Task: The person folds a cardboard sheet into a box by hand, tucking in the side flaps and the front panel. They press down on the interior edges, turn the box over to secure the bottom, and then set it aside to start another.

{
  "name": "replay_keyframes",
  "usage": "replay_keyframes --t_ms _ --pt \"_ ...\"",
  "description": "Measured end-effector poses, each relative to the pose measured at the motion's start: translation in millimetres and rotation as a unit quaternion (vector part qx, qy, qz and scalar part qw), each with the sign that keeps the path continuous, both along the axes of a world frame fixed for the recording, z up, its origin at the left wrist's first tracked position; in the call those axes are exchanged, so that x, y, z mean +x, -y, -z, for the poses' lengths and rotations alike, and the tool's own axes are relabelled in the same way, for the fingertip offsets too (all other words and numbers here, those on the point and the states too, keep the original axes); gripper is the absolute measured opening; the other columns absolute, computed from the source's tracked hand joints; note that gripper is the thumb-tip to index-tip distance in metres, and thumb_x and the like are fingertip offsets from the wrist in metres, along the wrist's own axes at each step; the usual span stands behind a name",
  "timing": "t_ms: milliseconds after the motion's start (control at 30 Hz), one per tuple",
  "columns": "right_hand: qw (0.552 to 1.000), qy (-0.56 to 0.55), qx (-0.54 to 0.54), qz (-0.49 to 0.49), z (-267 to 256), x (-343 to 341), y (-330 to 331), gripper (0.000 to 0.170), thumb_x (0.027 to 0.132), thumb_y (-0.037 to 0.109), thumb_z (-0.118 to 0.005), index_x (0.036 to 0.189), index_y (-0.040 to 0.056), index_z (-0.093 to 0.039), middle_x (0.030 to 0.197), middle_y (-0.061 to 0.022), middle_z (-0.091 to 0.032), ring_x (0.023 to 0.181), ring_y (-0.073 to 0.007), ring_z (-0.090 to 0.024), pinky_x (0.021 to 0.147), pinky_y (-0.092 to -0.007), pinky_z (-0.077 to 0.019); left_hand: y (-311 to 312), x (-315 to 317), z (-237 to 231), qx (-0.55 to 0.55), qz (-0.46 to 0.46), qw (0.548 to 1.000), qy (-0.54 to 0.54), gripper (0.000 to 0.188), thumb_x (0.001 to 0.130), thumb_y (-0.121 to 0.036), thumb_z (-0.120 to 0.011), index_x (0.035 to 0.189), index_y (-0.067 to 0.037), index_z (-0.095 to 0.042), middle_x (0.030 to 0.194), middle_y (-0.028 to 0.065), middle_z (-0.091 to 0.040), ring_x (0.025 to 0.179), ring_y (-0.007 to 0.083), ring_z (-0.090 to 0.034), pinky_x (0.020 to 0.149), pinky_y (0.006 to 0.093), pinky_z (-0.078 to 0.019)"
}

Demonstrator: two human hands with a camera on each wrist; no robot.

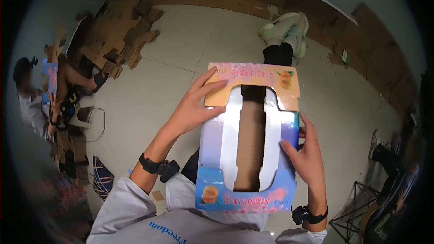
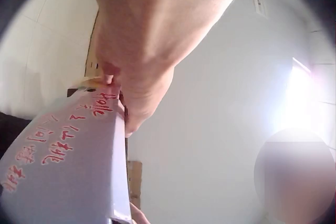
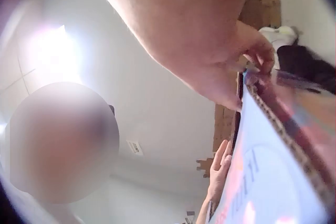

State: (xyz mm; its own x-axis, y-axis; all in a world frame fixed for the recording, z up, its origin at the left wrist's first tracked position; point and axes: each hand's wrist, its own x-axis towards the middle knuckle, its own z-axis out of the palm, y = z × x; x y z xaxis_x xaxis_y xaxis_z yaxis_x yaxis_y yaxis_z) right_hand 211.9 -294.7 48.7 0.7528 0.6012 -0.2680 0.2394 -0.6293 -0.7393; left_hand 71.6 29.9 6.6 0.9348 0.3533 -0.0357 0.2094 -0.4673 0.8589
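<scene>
Pinching carton [image 1: 211, 140] by side edges, my left hand [image 1: 192, 108] and right hand [image 1: 310, 158]; judged light, stiff, best held there.

flattened brown cardboard [image 1: 113, 36] lies on pale floor tiles [image 1: 181, 40] near a seated person [image 1: 34, 99].
</scene>
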Motion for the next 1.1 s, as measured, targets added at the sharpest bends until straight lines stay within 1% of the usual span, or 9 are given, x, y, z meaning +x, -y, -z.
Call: replay_keyframes --t_ms 133,233,433,633,733,833,933,1033,1100 --pt "0.996 -0.024 -0.037 0.075 -1 -15 4 0.08 0.093 0.018 -0.083 0.161 0.0049 -0.044 0.13 -0.0197 -0.058 0.11 -0.0304 -0.063 0.095 -0.0422 -0.0568 7 -4 10 -0.123 -0.02 0.991 0.044 0.067 0.087 -0.008 -0.087 0.151 -0.012 -0.067 0.178 0.0136 -0.036 0.159 0.0332 -0.044 0.13 0.0459 -0.0406" --pt "0.989 -0.077 -0.003 0.126 6 -11 -1 0.075 0.093 0.017 -0.082 0.158 0.0048 -0.047 0.131 -0.0193 -0.054 0.111 -0.029 -0.061 0.096 -0.0418 -0.0559 16 -7 17 -0.077 -0.056 0.993 0.073 0.064 0.092 -0.007 -0.084 0.152 -0.011 -0.065 0.172 0.0158 -0.046 0.15 0.0316 -0.056 0.12 0.0425 -0.0524" --pt "0.992 0.026 0.076 0.1 24 -20 -11 0.077 0.093 0.019 -0.083 0.159 0.0057 -0.045 0.139 -0.0195 -0.049 0.125 -0.032 -0.058 0.107 -0.0448 -0.0514 6 -7 -7 0.326 0.015 0.943 -0.073 0.051 0.1 -0.033 -0.078 0.143 -0.009 -0.068 0.148 0.0133 -0.07 0.108 0.0343 -0.078 0.086 0.041 -0.0661" --pt "0.991 0.006 0.081 0.111 27 -27 -6 0.081 0.092 0.02 -0.084 0.161 0.0056 -0.043 0.142 -0.0199 -0.051 0.131 -0.0344 -0.056 0.113 -0.0464 -0.0486 -6 -4 -2 0.413 0.06 0.909 -0.017 0.045 0.101 -0.039 -0.073 0.137 -0.011 -0.071 0.142 0.0094 -0.074 0.1 0.0338 -0.078 0.083 0.0396 -0.0652" --pt "0.986 -0.018 0.098 0.136 35 -31 -2 0.081 0.093 0.02 -0.084 0.161 0.0042 -0.042 0.145 -0.0205 -0.052 0.132 -0.0329 -0.057 0.113 -0.0448 -0.0487 -7 0 -9 0.415 0.081 0.906 -0.02 0.044 0.101 -0.036 -0.074 0.137 -0.012 -0.072 0.144 0.0093 -0.073 0.106 0.0326 -0.077 0.089 0.0408 -0.0642" --pt "0.977 -0.047 0.124 0.167 43 -35 1 0.081 0.095 0.021 -0.083 0.162 0.0023 -0.04 0.148 -0.0216 -0.054 0.133 -0.0307 -0.058 0.113 -0.0423 -0.0488 -5 -1 -22 0.306 0.094 0.946 -0.045 0.048 0.107 -0.03 -0.068 0.152 -0.012 -0.064 0.162 0.0118 -0.059 0.136 0.0358 -0.065 0.111 0.0468 -0.0556" --pt "0.966 -0.126 0.125 0.188 51 -37 4 0.079 0.099 0.024 -0.079 0.163 0.001 -0.039 0.148 -0.0212 -0.057 0.133 -0.0286 -0.059 0.113 -0.0395 -0.0486 8 -13 -8 0.375 0.121 0.919 -0.028 0.061 0.109 -0.024 -0.062 0.167 -0.012 -0.046 0.178 0.0124 -0.036 0.16 0.0401 -0.038 0.128 0.0527 -0.0385" --pt "0.925 -0.278 0.153 0.211 57 -31 14 0.075 0.103 0.03 -0.075 0.163 0.0018 -0.04 0.148 -0.0176 -0.061 0.133 -0.027 -0.06 0.114 -0.0375 -0.0479 9 -26 -18 0.342 0.16 0.921 -0.097 0.071 0.109 -0.023 -0.059 0.173 -0.01 -0.032 0.183 0.0127 -0.024 0.166 0.0416 -0.024 0.134 0.0541 -0.0274" --pt "0.897 -0.338 0.17 0.227 61 -32 21 0.073 0.105 0.034 -0.072 0.164 0.0029 -0.042 0.148 -0.0146 -0.062 0.133 -0.026 -0.061 0.114 -0.0364 -0.0474 5 -24 -17 0.291 0.171 0.939 -0.068 0.072 0.107 -0.022 -0.061 0.173 -0.01 -0.034 0.182 0.0149 -0.026 0.165 0.0417 -0.027 0.134 0.0535 -0.0277"
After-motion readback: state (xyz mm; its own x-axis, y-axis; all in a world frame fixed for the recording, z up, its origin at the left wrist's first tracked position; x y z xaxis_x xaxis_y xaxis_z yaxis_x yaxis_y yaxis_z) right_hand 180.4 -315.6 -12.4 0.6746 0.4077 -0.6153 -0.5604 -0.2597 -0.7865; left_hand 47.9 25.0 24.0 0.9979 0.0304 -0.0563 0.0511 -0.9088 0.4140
